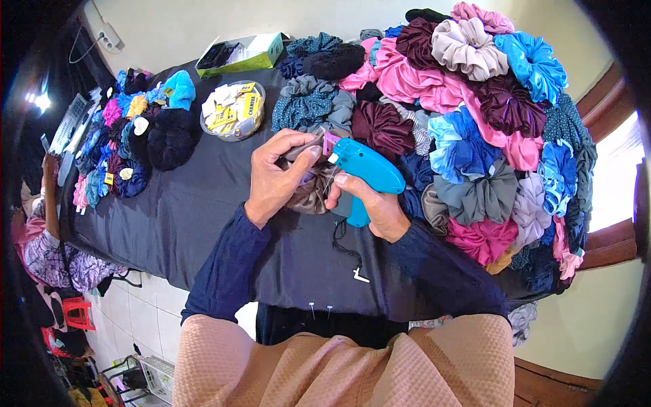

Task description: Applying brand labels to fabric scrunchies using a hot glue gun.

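My right hand (381, 211) grips a turquoise tagging gun (374, 168) by its handle. The gun's pink-purple front end meets the upper edge of a shiny brown fabric scrunchie (311, 196). My left hand (279, 170) pinches that scrunchie between thumb and fingers, close to the gun's tip. Whether the needle has pierced the cloth cannot be seen. Below the gun, a black cord (336, 236) trails over the dark tablecloth (218, 229), a white plastic piece (361, 276) at its end. Beyond my left hand stands a clear round tub (239, 137) of yellow and white tags (224, 109).
A big heap of scrunchies (470, 51) fills the table's right side. Scrunchies with tags (173, 137) lie in a smaller pile at left. An open green-and-white box (262, 58) stands at the back. Another person (56, 254) is at the table's left end.
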